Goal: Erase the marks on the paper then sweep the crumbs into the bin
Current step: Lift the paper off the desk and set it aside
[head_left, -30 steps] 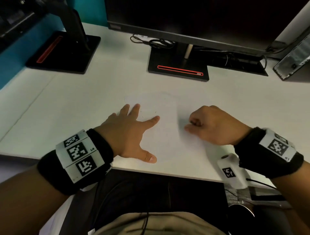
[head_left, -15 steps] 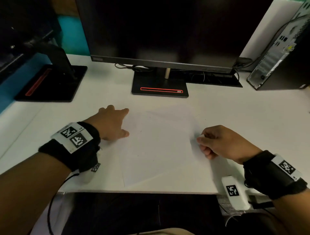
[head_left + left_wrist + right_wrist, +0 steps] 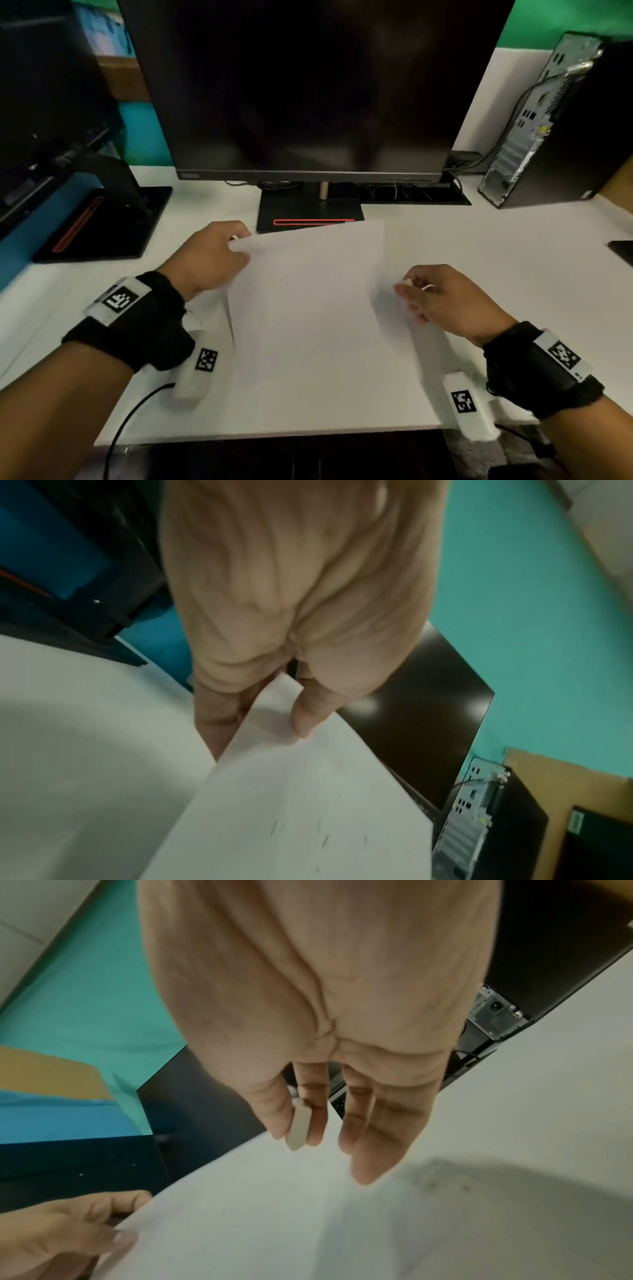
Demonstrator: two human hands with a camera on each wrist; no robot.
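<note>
Head view is showing the left hand (image 3: 209,260) pinching the paper (image 3: 308,308) at its far-left corner, lifting it off the bench (image 3: 496,260); thin, floppy sheet, so support the opposite edge, while the right hand (image 3: 442,301) is gripping the eraser (image 3: 298,1127).

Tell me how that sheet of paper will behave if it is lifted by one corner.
The paper is likely floppy: it already curves where the left hand pinches its corner. It looks light and thin. Loose crumbs would probably slide off if it tilts.
</note>
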